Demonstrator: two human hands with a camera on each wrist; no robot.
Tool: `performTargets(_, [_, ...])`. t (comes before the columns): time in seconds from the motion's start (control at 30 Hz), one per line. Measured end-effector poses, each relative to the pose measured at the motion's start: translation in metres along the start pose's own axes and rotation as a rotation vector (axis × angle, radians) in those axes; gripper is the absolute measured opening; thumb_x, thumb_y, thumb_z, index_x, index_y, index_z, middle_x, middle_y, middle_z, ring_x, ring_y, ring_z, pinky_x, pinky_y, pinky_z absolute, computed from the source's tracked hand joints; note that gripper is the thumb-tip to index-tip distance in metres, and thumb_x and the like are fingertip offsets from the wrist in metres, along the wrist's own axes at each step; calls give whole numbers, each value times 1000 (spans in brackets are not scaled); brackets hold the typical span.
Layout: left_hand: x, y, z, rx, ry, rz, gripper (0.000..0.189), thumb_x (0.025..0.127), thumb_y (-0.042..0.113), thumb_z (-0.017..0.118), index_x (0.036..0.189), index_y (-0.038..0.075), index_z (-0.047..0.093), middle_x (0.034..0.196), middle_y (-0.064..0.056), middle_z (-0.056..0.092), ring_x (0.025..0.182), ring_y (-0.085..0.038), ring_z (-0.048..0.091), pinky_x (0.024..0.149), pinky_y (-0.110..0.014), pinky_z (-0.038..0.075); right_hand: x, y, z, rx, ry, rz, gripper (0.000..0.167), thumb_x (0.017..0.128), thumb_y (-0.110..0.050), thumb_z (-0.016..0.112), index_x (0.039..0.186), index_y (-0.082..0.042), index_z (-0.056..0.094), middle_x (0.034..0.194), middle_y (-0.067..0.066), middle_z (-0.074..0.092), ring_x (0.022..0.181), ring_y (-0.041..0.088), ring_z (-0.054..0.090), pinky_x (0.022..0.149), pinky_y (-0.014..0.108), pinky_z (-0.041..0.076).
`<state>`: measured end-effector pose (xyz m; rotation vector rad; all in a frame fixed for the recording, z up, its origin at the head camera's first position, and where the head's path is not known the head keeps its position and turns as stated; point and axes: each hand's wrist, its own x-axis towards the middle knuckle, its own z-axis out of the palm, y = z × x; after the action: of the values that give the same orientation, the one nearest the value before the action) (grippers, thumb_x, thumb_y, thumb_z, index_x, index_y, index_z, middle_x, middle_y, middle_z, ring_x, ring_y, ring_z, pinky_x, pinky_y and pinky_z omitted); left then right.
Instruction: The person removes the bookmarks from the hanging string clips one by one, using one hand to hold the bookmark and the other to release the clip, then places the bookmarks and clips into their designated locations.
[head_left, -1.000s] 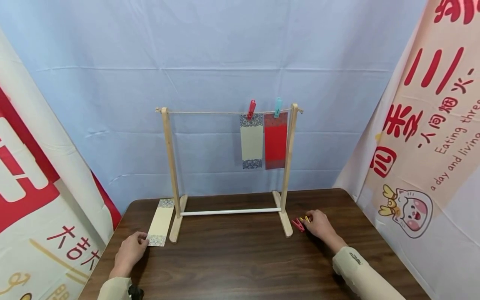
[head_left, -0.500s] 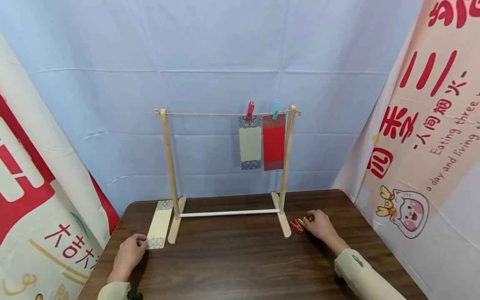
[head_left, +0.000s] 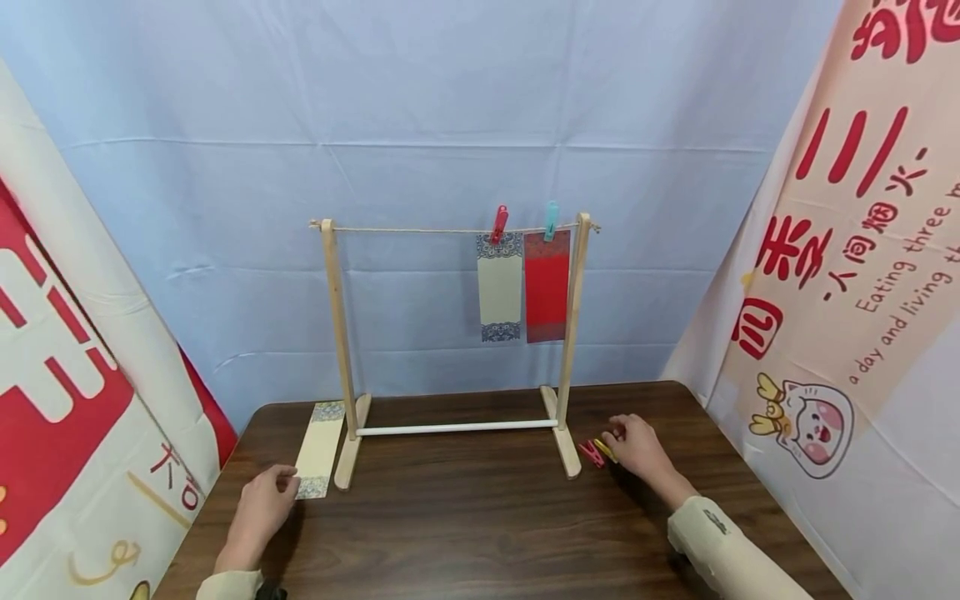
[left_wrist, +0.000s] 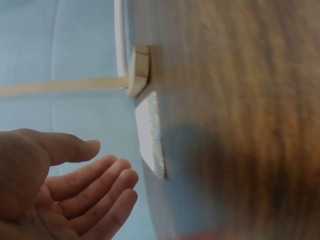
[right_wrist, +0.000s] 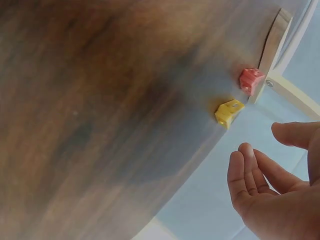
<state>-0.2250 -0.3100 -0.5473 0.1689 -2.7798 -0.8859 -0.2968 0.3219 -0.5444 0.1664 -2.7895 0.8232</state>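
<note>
My left hand (head_left: 262, 507) hovers by the near end of a cream card (head_left: 319, 446) with blue patterned ends, which lies flat on the table left of the wooden stand. Its fingers are loosely bent and hold nothing in the left wrist view. Just right of the stand, my right hand (head_left: 639, 450) is beside a yellow clothespin (head_left: 605, 451). A pink-red clothespin (head_left: 591, 454) lies next to that one. The right wrist view shows the yellow clothespin (right_wrist: 229, 113) on the table, apart from my relaxed fingers.
A wooden stand (head_left: 339, 325) with a string (head_left: 405, 229) across its top stands mid-table (head_left: 465, 517). A red clothespin (head_left: 499, 223) holds a patterned card (head_left: 500, 289) on the string; a light-blue clothespin (head_left: 551, 221) holds a red card (head_left: 547, 287). Cloth hangs behind.
My right hand has let go of the yellow clothespin and drawn slightly away, leaving it angled beside the pink-red one. My left hand stays by the cream card with little movement.
</note>
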Motion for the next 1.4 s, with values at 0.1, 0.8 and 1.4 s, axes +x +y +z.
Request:
performTargets(0.1, [-1,6,-4,-6,-3,14,27,102,11,67,119,-11,72,98,-17,76,90,-34,72,81,-53,58,1,-3,-2,-1,12,-8,35,99,-7,73,125,15,69,94,14,64,81,24,60,75,46,54])
performTargets(0.8, [-2,47,-16,-62,-19,96,29,105,12,66,125,-9,71,108,-21,77,103,-39,73,89,-56,60,13,-37,-24,35,115,-127,32,97,-5,76,123,12,71,95,16,67,83,26,66,72,40,57])
performTargets(1.4, [-3,77,-12,-138,-24,167,32,106,12,68,131,-7,69,123,-24,73,115,-41,70,98,-57,58,23,-66,-42,27,138,-191,33,98,-6,76,125,11,71,97,14,68,85,25,66,75,42,58])
